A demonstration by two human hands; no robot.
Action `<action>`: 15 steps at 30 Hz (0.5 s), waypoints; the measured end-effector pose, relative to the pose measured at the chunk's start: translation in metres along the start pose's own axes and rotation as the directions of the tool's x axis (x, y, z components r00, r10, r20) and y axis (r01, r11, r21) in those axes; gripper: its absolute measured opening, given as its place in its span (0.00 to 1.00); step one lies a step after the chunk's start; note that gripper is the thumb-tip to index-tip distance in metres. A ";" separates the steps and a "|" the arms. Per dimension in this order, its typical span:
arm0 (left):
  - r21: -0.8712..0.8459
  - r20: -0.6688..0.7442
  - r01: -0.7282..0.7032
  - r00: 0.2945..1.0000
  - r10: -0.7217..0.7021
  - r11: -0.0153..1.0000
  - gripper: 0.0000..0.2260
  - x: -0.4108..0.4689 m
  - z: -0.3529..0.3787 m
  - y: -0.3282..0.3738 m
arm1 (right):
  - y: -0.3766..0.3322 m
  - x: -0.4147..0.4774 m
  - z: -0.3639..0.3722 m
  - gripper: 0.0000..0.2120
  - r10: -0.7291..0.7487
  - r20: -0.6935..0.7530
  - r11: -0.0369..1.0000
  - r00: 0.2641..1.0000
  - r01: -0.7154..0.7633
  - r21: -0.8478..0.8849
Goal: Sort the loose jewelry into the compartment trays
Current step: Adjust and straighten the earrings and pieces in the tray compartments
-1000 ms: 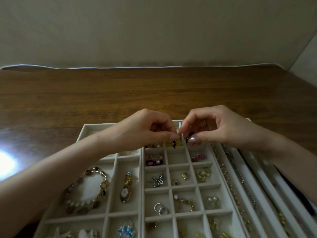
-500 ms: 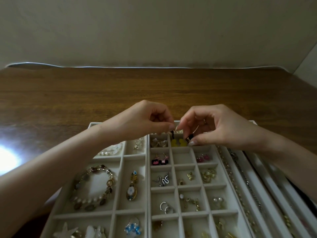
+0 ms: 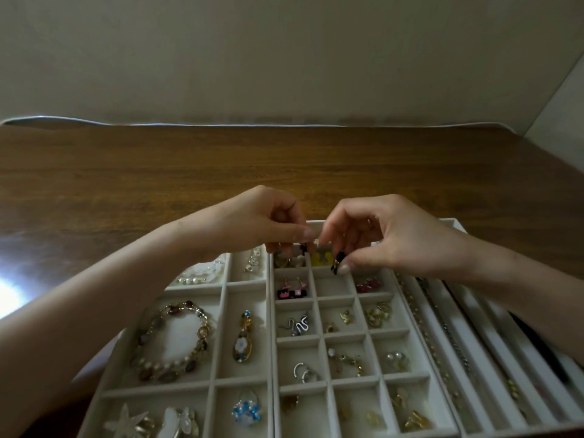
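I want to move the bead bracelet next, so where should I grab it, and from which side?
Probably from straight above: the bracelet lies flat as an open loop, and the compartment walls block a sideways approach. Pinch the near pearl stretch, with one finger inside the loop and your thumb outside.

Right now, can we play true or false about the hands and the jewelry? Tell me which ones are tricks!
1. The right hand pinches a black earring. True.
2. The beaded bracelet lies on the bare wooden table. False: it lies in a big compartment of the left tray.
3. The silver snake earrings sit in a small compartment. True.
4. The left hand lies flat on the table. False: it hovers over the trays' far end, fingers curled, pinching a small dark piece.
5. A gold chain lies in a long narrow slot on the right. True.
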State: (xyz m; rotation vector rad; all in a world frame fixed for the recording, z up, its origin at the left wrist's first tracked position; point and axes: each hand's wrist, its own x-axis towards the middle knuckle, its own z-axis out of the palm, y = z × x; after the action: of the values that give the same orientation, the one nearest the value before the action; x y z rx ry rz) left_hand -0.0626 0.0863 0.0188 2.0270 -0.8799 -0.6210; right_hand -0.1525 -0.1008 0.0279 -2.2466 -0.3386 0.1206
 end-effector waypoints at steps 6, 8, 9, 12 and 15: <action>-0.076 0.133 -0.015 0.991 0.025 0.997 0.04 -0.005 0.007 0.002 | -0.004 -0.002 0.003 0.17 0.014 -0.069 0.998 0.997 -0.010 0.055; -0.057 0.175 -0.021 0.984 0.031 0.998 0.06 -0.007 0.009 0.005 | -0.005 -0.002 0.003 0.17 0.017 -0.092 0.996 0.996 -0.009 0.085; -0.053 0.185 -0.020 0.982 0.029 0.998 0.07 -0.007 0.011 0.006 | -0.006 -0.002 0.003 0.17 0.023 -0.101 0.994 0.995 -0.012 0.104; -0.029 0.195 0.003 0.981 0.003 1.000 0.07 -0.008 0.016 0.008 | -0.009 -0.002 0.005 0.18 0.034 -0.119 0.992 0.992 -0.019 0.126; 0.024 0.187 0.000 0.982 -0.005 1.000 0.04 -0.009 0.022 0.010 | -0.011 -0.001 0.008 0.17 0.041 -0.118 0.993 0.992 -0.027 0.118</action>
State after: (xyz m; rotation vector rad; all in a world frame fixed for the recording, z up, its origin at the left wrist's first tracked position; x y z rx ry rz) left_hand -0.0868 0.0784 0.0161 2.0145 -0.9990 -0.8165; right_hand -0.1571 -0.0884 0.0317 -2.1339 -0.2225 0.0224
